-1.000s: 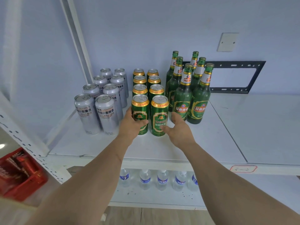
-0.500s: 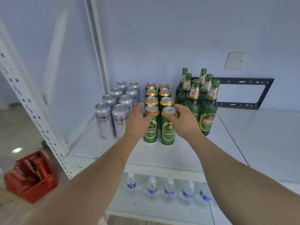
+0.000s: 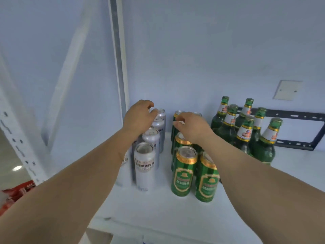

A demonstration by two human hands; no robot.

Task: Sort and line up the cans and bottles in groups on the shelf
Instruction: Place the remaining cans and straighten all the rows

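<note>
Three groups stand on the white shelf (image 3: 158,213). Silver cans (image 3: 145,166) form two rows on the left, green cans (image 3: 183,171) two rows in the middle, and green bottles (image 3: 243,138) cluster on the right. My left hand (image 3: 139,118) is cupped over the rear silver cans, its thumb against the back can (image 3: 161,112); its fingers are hidden behind the hand. My right hand (image 3: 190,127) reaches over the green rows, fingertips pinching the rim of a rear green can (image 3: 177,114). My forearms cover parts of both can groups.
A white perforated shelf upright (image 3: 17,143) runs down the left, with a red crate (image 3: 15,194) below it. A black metal bracket (image 3: 299,131) and a wall plate (image 3: 286,89) sit on the wall behind the bottles. Bare shelf surface lies right of the bottles.
Both hands left the front pair of green cans and reached back: the left went to the rear silver cans, the right to the rear green cans. The camera moved closer and looks more upward.
</note>
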